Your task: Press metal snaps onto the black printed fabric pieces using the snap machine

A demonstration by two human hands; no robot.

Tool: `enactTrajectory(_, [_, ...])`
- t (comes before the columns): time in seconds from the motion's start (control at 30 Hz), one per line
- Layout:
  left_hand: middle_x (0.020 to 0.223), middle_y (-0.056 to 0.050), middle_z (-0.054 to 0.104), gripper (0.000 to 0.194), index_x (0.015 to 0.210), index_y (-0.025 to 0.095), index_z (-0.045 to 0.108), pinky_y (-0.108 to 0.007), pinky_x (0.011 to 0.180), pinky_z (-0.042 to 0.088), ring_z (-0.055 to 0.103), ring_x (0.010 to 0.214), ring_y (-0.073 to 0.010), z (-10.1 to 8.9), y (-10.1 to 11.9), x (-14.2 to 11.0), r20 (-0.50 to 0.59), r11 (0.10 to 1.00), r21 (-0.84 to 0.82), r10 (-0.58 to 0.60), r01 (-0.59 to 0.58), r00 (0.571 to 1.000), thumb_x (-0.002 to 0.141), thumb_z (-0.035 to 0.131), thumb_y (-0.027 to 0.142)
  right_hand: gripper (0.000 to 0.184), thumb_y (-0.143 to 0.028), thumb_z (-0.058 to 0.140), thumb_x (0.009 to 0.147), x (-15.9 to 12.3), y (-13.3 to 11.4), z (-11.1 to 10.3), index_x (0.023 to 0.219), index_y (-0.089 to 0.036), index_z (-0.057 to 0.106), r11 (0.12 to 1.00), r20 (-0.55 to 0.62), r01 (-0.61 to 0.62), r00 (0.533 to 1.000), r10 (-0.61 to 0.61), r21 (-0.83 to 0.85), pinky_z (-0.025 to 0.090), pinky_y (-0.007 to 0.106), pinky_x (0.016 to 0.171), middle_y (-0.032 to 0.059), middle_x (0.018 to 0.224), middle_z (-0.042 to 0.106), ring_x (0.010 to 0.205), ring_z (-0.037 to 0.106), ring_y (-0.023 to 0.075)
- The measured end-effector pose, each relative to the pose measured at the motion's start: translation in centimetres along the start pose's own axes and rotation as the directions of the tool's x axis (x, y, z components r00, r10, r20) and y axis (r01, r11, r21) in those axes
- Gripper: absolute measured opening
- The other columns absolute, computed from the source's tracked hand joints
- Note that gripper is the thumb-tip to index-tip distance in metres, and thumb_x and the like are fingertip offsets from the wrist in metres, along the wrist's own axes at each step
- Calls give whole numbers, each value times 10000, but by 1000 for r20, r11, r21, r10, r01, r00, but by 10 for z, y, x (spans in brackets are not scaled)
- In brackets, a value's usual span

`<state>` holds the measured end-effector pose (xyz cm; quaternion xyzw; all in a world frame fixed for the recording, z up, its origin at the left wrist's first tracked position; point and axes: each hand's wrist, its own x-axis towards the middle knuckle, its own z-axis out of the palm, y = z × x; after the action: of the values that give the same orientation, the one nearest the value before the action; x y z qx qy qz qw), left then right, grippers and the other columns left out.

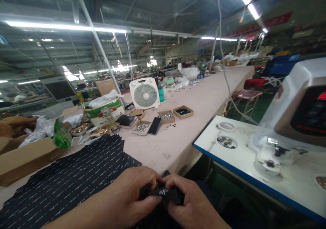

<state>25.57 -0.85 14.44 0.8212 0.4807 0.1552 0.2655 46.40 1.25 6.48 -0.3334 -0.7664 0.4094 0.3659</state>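
Observation:
My left hand (132, 191) and my right hand (189, 202) meet at the bottom centre, both closed on a small piece of dark fabric with white print (164, 192). A spread of the same dark printed fabric (76, 178) lies flat on the long pale table (203, 96) just left of my hands. To the right stands a white press machine (300, 110) on a white, blue-edged stand (234, 154), a hand's width away from my right hand.
Several small cardboard trays of metal snaps (166, 116) and a dark phone (155, 125) sit beyond the fabric. A white box fan (144, 94), a green-white bag (104, 110) and a cardboard box (25, 157) stand at the left. A red stool (246, 95) stands in the aisle.

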Motion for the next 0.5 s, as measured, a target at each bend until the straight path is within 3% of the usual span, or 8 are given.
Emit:
enactTrajectory(0.1, [758,56,582,194,793,193,513,-211,652,378,491,704,-101,3,2,13,164,980,-168,-82,110,983,836,671,296,112,-119,560,790,-10,-5,-17,806,-216,614,976,25,-202,979,201,82,414,222,584,-51,701,615,656,566,131])
enactTrajectory(0.23, [912,42,646,471,1079,202,621,-218,688,427,556,815,-143,8,-8,34,400,931,-301,-71,205,914,702,826,396,168,-150,512,825,-16,-7,-49,868,-233,651,972,-135,-235,964,230,-22,437,246,655,-49,749,657,712,608,149])
enactTrajectory(0.3, [966,29,675,439,1111,207,644,-231,719,446,592,869,-170,12,-15,42,496,933,-298,-30,202,868,737,791,382,201,-145,505,810,-21,-7,-62,884,-242,664,960,-252,-246,945,207,-134,444,268,711,-42,789,691,762,639,166])
enactTrajectory(0.37, [901,25,664,203,972,192,658,-238,719,439,593,845,-166,17,-21,48,499,960,-237,-13,151,867,831,672,337,185,-181,523,838,-27,-8,-72,904,-247,683,935,-292,-271,935,199,-227,450,285,747,-30,830,721,801,661,183])
enactTrajectory(0.5, [849,20,609,88,869,186,595,-254,748,412,554,817,-151,27,-27,65,311,992,-126,30,10,950,884,530,243,190,-337,705,826,-38,-10,-79,1000,-262,720,908,-124,-328,944,306,-260,482,285,752,-18,910,767,829,693,209])
